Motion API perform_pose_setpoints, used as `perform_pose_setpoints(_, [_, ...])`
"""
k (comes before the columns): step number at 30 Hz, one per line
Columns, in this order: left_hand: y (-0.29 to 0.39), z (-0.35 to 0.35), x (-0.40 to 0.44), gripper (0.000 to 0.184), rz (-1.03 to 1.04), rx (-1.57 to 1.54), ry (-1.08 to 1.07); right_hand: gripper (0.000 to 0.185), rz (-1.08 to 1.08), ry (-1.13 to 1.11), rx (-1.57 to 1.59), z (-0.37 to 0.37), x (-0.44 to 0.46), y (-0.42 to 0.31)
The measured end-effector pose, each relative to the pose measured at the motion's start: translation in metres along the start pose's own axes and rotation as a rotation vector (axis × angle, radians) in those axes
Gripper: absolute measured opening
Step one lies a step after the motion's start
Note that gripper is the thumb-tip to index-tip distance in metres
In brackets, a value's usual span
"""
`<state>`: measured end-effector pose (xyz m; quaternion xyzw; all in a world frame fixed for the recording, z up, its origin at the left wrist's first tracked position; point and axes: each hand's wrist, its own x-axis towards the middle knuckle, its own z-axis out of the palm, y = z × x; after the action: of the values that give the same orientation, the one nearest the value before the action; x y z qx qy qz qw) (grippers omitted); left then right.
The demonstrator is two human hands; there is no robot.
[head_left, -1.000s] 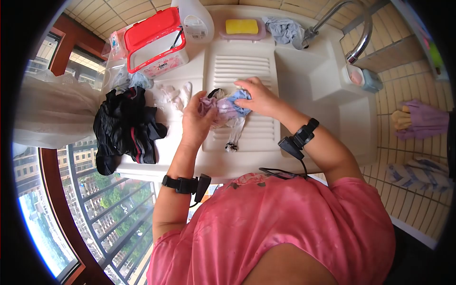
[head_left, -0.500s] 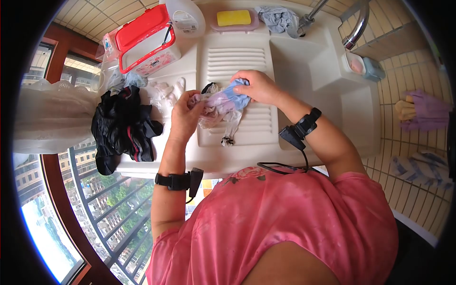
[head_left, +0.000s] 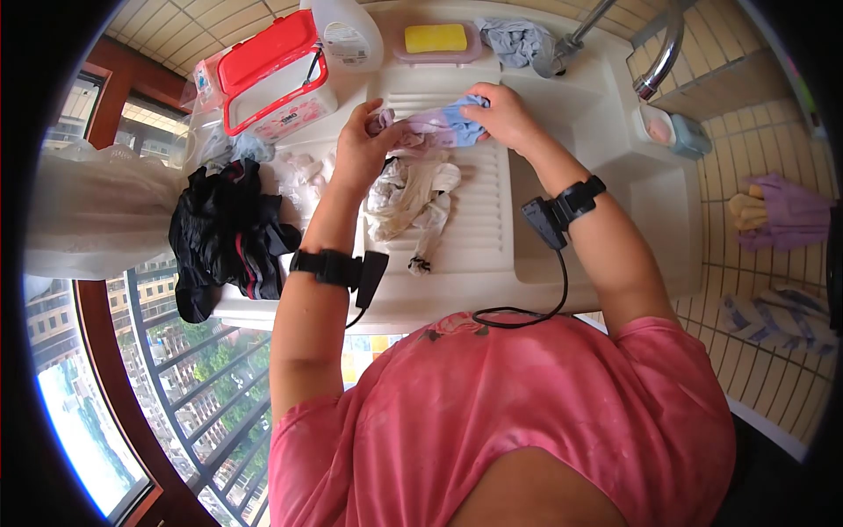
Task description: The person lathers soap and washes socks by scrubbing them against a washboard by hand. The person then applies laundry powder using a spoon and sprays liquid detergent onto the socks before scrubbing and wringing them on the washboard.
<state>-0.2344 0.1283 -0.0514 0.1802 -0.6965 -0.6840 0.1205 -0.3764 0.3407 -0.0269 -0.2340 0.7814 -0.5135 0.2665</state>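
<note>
Stretched between my two hands is a small lilac and blue cloth garment (head_left: 430, 129), held above the ribbed washboard (head_left: 483, 206) of the sink. My left hand (head_left: 362, 145) grips its lilac end, with fingers closed round the bunched fabric. On the blue end, my right hand (head_left: 502, 119) is closed in a pinch. The garment's exact kind does not show. Just below, a crumpled pile of whitish socks (head_left: 408, 198) lies on the ridges, one with a dark-patterned end pointing toward me.
Black clothing (head_left: 230, 228) hangs over the left edge, beside pale cloth pieces (head_left: 303, 173). Behind stand a red-lidded tub (head_left: 285, 114), a white jug (head_left: 351, 35) and a yellow soap bar (head_left: 435, 37). The basin (head_left: 606, 202) and faucet (head_left: 654, 79) are right; grey cloth (head_left: 514, 42) lies behind.
Both hands have moved away from me, toward the back of the washboard, carrying the lilac and blue garment. It now hangs clear of the whitish pile, which shows more fully.
</note>
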Motion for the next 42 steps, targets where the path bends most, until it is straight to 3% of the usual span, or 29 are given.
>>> perform_pose_setpoints(1, [-0.011,0.001,0.006,0.054,0.006,0.048,0.02,0.022,0.003,0.003,0.002,-0.002,0.003,0.01])
perform_pose_setpoints(2, [-0.022,-0.002,0.009,0.061,0.071,0.308,0.119,0.026,0.017,-0.002,-0.048,-0.002,0.006,0.024])
perform_pose_setpoints(3, [-0.021,-0.009,0.011,0.061,0.074,0.311,0.114,0.029,0.03,-0.007,-0.097,-0.003,0.008,0.034])
perform_pose_setpoints(4, [-0.02,-0.017,0.007,0.06,0.057,0.512,0.105,0.029,0.033,-0.003,-0.093,-0.004,0.008,0.039])
perform_pose_setpoints(6, [-0.013,-0.024,-0.011,0.049,0.026,0.777,0.078,0.031,-0.447,0.317,-0.535,-0.001,0.004,0.049])
perform_pose_setpoints(7, [-0.007,-0.024,-0.02,0.049,0.019,0.779,0.076,0.031,-0.442,0.313,-0.531,0.004,0.001,0.039])
perform_pose_setpoints(9, [0.001,-0.02,-0.038,0.041,0.082,1.048,-0.096,0.029,-0.274,-0.016,-0.293,0.023,-0.006,0.018])
perform_pose_setpoints(10, [-0.006,-0.018,-0.043,0.033,0.126,1.078,-0.059,0.029,-0.274,-0.017,-0.292,0.036,-0.014,0.012])
perform_pose_setpoints(12, [-0.015,-0.023,-0.043,0.029,0.126,0.951,-0.003,0.022,-0.578,-0.258,-0.528,0.057,-0.033,0.002])
perform_pose_setpoints(13, [-0.017,-0.028,-0.044,0.026,0.119,0.824,0.046,0.022,-0.579,-0.259,-0.533,0.058,-0.038,-0.001])
perform_pose_setpoints(15, [-0.021,-0.05,-0.048,0.022,0.001,0.536,0.123,0.02,-0.491,-0.449,-0.509,0.057,-0.048,-0.007])
perform_pose_setpoints(16, [-0.006,-0.053,-0.057,0.021,-0.085,0.442,0.147,0.018,-0.259,-0.585,-0.517,0.047,-0.053,-0.021])
perform_pose_setpoints(17, [0.01,-0.056,-0.065,0.02,-0.169,0.35,0.168,0.018,-0.261,-0.591,-0.519,0.042,-0.051,-0.018])
perform_pose_setpoints(18, [-0.01,-0.074,-0.067,0.022,-0.083,0.556,0.112,0.019,-0.191,-0.553,-0.446,0.036,-0.046,-0.011])
perform_pose_setpoints(20, [-0.008,-0.07,-0.077,0.025,0.009,0.618,0.081,0.021,-0.125,-0.517,-0.381,0.026,-0.03,0.006])
perform_pose_setpoints(21, [-0.005,-0.066,-0.081,0.028,0.1,0.684,0.048,0.025,-0.284,-0.107,-0.515,0.023,-0.02,0.018])
perform_pose_setpoints(22, [0.002,-0.058,-0.083,0.032,0.057,0.77,0.05,0.029,-0.437,0.313,-0.63,0.021,-0.01,0.029])
perform_pose_setpoints(26, [0.012,-0.027,-0.062,0.04,0.218,0.962,0.121,0.035,-0.293,0.377,-0.706,0.012,0.015,0.055])
perform_pose_setpoints(29, [0.013,-0.001,-0.032,0.046,0.344,0.982,0.075,0.034,-0.159,0.27,-0.613,0.025,0.013,0.038])
perform_pose_setpoints(31, [0.009,0.009,-0.013,0.047,0.103,1.054,-0.149,0.026,-0.28,0.239,-0.425,0.035,0.008,0.024])
perform_pose_setpoints(34, [-0.027,0.013,0.009,0.037,0.112,0.937,-0.151,0.019,-0.338,0.12,-0.431,0.068,0.01,0.03])
perform_pose_setpoints(35, [-0.032,0.016,0.014,0.033,0.094,0.845,-0.147,0.018,-0.385,0.08,-0.663,0.085,0.011,0.041])
perform_pose_setpoints(37, [-0.034,0.023,0.008,0.03,0.116,0.872,-0.117,0.02,-0.57,0.106,-0.812,0.086,0.012,0.039])
perform_pose_setpoints(39, [-0.034,0.026,-0.002,0.028,0.138,0.902,-0.099,0.019,-0.345,0.065,-1.007,0.073,0.049,0.027])
perform_pose_setpoints(40, [-0.03,0.028,-0.003,0.028,0.091,0.871,-0.118,0.018,-0.272,0.167,-0.982,0.069,0.067,0.021])
perform_pose_setpoints(42, [-0.028,0.028,-0.005,0.029,0.04,0.842,-0.145,0.017,-0.255,0.152,-0.93,0.075,0.076,0.02])
